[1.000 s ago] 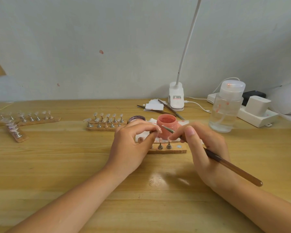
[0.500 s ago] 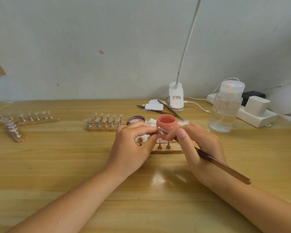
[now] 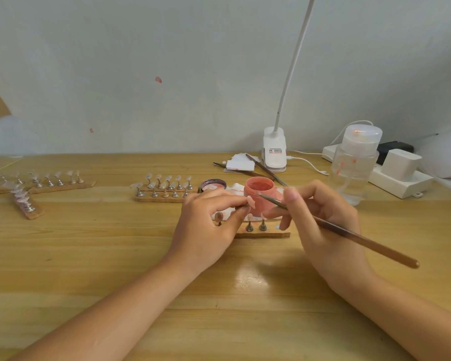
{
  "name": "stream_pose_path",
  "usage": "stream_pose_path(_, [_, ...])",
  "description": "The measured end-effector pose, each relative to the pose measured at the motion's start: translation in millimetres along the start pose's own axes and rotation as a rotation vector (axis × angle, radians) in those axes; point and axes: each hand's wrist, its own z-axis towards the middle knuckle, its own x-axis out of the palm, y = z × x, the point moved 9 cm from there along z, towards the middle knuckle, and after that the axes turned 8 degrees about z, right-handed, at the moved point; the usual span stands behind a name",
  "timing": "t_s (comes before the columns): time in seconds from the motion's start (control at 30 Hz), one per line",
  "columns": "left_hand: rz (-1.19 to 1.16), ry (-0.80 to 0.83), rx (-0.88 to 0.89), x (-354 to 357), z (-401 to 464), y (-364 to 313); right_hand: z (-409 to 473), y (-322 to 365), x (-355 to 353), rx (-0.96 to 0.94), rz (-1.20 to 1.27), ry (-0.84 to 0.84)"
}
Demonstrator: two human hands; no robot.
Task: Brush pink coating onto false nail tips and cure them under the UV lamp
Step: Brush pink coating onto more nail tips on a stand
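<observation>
My left hand pinches a small pink nail tip between thumb and forefinger, just in front of the open pink pot. My right hand grips a long brown brush; its bristle end points left, a short gap from the tip. Below the hands lies a wooden holder strip with two metal pegs carrying pink tips. Another coated tip stands by my left fingers.
A wooden strip of clear nail tips and the pot's lid sit left of the pot. More strips lie far left. Behind are a clip lamp, spare brushes, a clear pump bottle and a power strip.
The brush end has drawn back to the right, away from the pinched tip. My left hand has stayed in place with the tip.
</observation>
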Motion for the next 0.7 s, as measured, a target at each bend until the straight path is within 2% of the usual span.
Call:
stream_pose_path(0.17, [0.012, -0.016, 0.008, 0, 0, 1, 3, 4, 4, -0.061, -0.087, 0.034])
stream_pose_path(0.4, [0.005, -0.023, 0.009, -1, 0, 1, 0, 7, 12, -0.165, -0.334, 0.12])
stream_pose_path(0.57, [-0.001, -0.015, -0.006, 0, 0, 2, -2, 13, 9, -0.239, -0.324, 0.131])
stream_pose_path(0.7, [-0.007, -0.011, -0.002, 1, -1, 2, 0, 9, 14, -0.222, -0.408, 0.118])
